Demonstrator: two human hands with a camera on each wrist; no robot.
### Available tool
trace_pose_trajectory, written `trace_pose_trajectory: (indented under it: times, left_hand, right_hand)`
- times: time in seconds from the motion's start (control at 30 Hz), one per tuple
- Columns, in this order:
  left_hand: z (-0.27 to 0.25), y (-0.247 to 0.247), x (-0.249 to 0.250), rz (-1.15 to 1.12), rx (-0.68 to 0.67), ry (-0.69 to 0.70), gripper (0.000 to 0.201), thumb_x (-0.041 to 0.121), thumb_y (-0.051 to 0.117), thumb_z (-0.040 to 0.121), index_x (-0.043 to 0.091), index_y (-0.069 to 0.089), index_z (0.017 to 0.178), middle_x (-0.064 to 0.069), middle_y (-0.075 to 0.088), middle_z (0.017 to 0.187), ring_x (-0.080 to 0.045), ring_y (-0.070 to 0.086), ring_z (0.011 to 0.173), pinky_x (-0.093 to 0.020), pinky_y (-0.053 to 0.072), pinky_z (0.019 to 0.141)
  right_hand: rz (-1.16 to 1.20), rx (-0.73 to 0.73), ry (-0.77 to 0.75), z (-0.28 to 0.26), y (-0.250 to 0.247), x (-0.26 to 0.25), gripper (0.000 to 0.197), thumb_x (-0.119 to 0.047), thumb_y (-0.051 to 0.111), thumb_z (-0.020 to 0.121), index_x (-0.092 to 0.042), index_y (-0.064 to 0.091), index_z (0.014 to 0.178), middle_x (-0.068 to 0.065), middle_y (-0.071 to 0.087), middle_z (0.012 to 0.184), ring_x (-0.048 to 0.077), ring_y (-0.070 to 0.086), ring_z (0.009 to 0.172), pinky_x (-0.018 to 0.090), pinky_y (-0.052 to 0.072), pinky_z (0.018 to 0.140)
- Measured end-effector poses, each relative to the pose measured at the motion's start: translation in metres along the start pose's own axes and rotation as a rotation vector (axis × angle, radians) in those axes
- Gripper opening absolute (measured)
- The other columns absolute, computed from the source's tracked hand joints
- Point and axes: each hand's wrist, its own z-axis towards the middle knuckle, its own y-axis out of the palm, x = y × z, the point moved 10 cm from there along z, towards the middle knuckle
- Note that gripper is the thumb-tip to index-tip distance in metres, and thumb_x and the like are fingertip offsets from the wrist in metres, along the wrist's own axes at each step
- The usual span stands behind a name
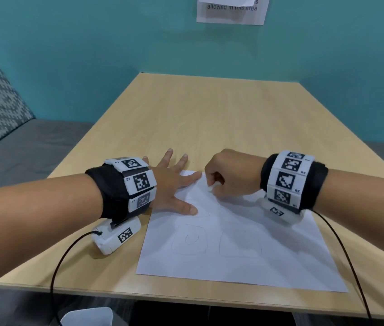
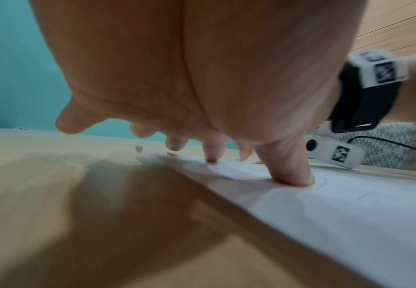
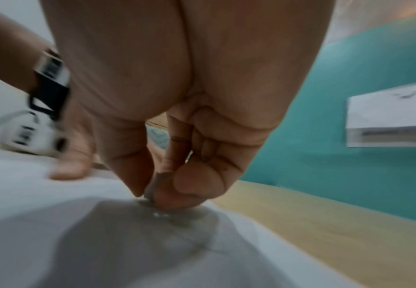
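Observation:
A white sheet of paper [image 1: 245, 255] with faint pencil outlines lies on the wooden table [image 1: 209, 114]. My left hand [image 1: 177, 184] lies spread flat on the sheet's far left corner, and its thumb [image 2: 293, 175] presses the paper [image 2: 350, 214] down. My right hand [image 1: 224, 177] is curled over the sheet's far edge. Its thumb and forefinger pinch a small pale eraser [image 3: 152, 187], whose tip touches the paper [image 3: 54, 233]. Pale crumbs [image 3: 158, 214] lie just under it. From the head view only a white speck of the eraser [image 1: 210, 189] shows.
A teal wall stands right behind the table, with a printed notice [image 1: 232, 10] on it. A grey bench seat [image 1: 22, 147] with a patterned cushion runs along the left. Black cables [image 1: 350, 267] trail from both wrists over the near edge. A white object [image 1: 87, 316] sits below that edge.

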Motion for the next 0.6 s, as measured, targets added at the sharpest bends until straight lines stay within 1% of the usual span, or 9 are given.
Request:
trace_pose_trajectory:
  times: [0.07, 0.1, 0.17, 0.23, 0.33, 0.37, 0.43, 0.5, 0.6]
  left_hand:
    - [0.0, 0.0, 0.0, -0.008, 0.004, 0.007, 0.096, 0.087, 0.037, 0.077, 0.052, -0.012, 0.151, 0.003, -0.029, 0.161, -0.031, -0.033, 0.145, -0.075, 0.0, 0.11]
    - [0.0, 0.0, 0.001, -0.011, 0.003, 0.007, 0.096, 0.087, 0.038, 0.077, 0.052, -0.012, 0.151, 0.003, -0.029, 0.161, -0.031, -0.033, 0.145, -0.075, 0.0, 0.11]
    - [-0.001, -0.001, 0.001, -0.006, -0.002, 0.002, 0.096, 0.087, 0.037, 0.078, 0.051, -0.013, 0.151, 0.004, -0.03, 0.161, -0.031, -0.034, 0.144, -0.075, 0.001, 0.11]
    - [0.0, -0.001, 0.001, 0.001, -0.001, -0.003, 0.096, 0.087, 0.037, 0.078, 0.051, -0.013, 0.151, 0.004, -0.03, 0.161, -0.031, -0.034, 0.144, -0.075, 0.001, 0.11]
    - [0.001, 0.0, 0.0, -0.004, 0.008, 0.003, 0.096, 0.088, 0.037, 0.077, 0.052, -0.013, 0.151, 0.004, -0.03, 0.161, -0.031, -0.035, 0.144, -0.075, 0.0, 0.11]
    - [0.001, -0.001, 0.0, -0.006, 0.007, 0.003, 0.096, 0.087, 0.037, 0.077, 0.052, -0.013, 0.151, 0.004, -0.03, 0.161, -0.031, -0.034, 0.144, -0.075, 0.0, 0.11]
    - [0.0, -0.001, 0.0, -0.003, 0.002, -0.003, 0.095, 0.087, 0.037, 0.077, 0.052, -0.013, 0.151, 0.004, -0.03, 0.161, -0.031, -0.034, 0.144, -0.074, 0.0, 0.11]
    - [-0.001, -0.002, 0.0, -0.003, 0.0, -0.01, 0.095, 0.086, 0.038, 0.078, 0.051, -0.013, 0.151, 0.004, -0.03, 0.161, -0.031, -0.034, 0.144, -0.074, 0.0, 0.111]
    - [-0.001, -0.001, 0.002, -0.008, 0.009, 0.003, 0.094, 0.085, 0.038, 0.079, 0.052, -0.012, 0.151, 0.003, -0.029, 0.161, -0.032, -0.034, 0.144, -0.075, 0.0, 0.11]
  right_hand:
    - [0.011, -0.047, -0.065, -0.006, 0.011, -0.018, 0.01, -0.019, 0.063, 0.079, -0.016, 0.069, 0.086, -0.009, 0.06, 0.066, 0.012, 0.056, 0.062, 0.028, 0.051, 0.062]
    - [0.011, -0.044, -0.057, -0.006, 0.009, -0.014, 0.011, -0.019, 0.064, 0.078, -0.016, 0.07, 0.087, -0.009, 0.06, 0.068, 0.011, 0.056, 0.062, 0.027, 0.051, 0.063]
    - [0.019, -0.001, 0.016, -0.001, -0.003, 0.006, 0.012, -0.02, 0.065, 0.077, -0.017, 0.07, 0.087, -0.009, 0.062, 0.07, 0.011, 0.056, 0.064, 0.026, 0.051, 0.064]
    - [0.02, 0.025, 0.039, 0.001, -0.006, 0.012, 0.009, -0.019, 0.065, 0.077, -0.017, 0.069, 0.084, -0.01, 0.06, 0.068, 0.012, 0.056, 0.064, 0.026, 0.049, 0.062]
    - [0.019, -0.018, -0.045, -0.004, 0.007, -0.011, 0.008, -0.02, 0.064, 0.078, -0.017, 0.069, 0.085, -0.01, 0.059, 0.067, 0.011, 0.056, 0.062, 0.027, 0.05, 0.062]
    - [0.018, -0.023, -0.046, -0.004, 0.008, -0.011, 0.009, -0.02, 0.065, 0.078, -0.017, 0.069, 0.086, -0.01, 0.059, 0.067, 0.011, 0.056, 0.063, 0.026, 0.05, 0.062]
    - [0.013, 0.007, 0.019, -0.001, -0.002, 0.006, 0.008, -0.02, 0.066, 0.078, -0.018, 0.069, 0.085, -0.01, 0.059, 0.069, 0.012, 0.055, 0.064, 0.024, 0.047, 0.061]
    - [0.002, 0.031, 0.042, 0.001, -0.007, 0.012, 0.005, -0.021, 0.065, 0.078, -0.018, 0.067, 0.081, -0.009, 0.059, 0.068, 0.014, 0.055, 0.065, 0.026, 0.047, 0.062]
    - [0.013, -0.019, -0.044, -0.005, 0.008, -0.016, 0.006, -0.019, 0.063, 0.079, -0.016, 0.068, 0.081, -0.007, 0.06, 0.065, 0.014, 0.056, 0.062, 0.029, 0.051, 0.062]
